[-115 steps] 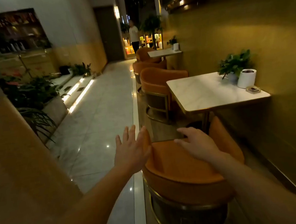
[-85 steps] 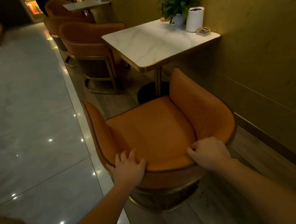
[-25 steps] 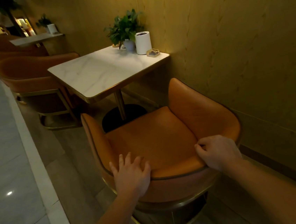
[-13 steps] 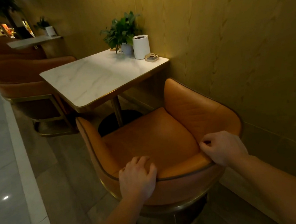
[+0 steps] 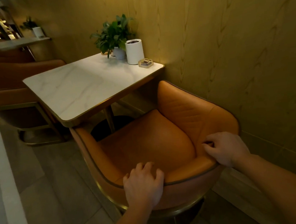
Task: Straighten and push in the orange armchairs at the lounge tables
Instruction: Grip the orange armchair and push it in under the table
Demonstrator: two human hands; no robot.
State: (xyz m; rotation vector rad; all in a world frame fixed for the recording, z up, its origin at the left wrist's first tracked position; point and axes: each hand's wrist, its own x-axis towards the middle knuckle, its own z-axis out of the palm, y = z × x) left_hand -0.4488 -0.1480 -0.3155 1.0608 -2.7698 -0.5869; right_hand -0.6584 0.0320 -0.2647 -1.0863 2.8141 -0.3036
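An orange armchair [image 5: 147,144] with a gold metal base stands right in front of me, its seat facing a white marble table [image 5: 78,86]. The chair's left arm tip sits just under the table's near edge. My left hand [image 5: 144,185] grips the top rim of the backrest, fingers curled over it. My right hand [image 5: 226,149] grips the backrest rim further right, fingers curled onto the inner leather. A second orange armchair [image 5: 7,86] stands on the table's far side.
The wood-panel wall [image 5: 238,56] runs close along the chair's right side. On the table stand a potted plant [image 5: 113,35], a white cylinder [image 5: 134,51] and a small glass ashtray [image 5: 145,63]. Another table [image 5: 19,42] and more chairs sit further back. Open floor lies left.
The chair has slid forward toward the table, its left arm now reaching the table's edge. Both hands keep their grip on the backrest rim.
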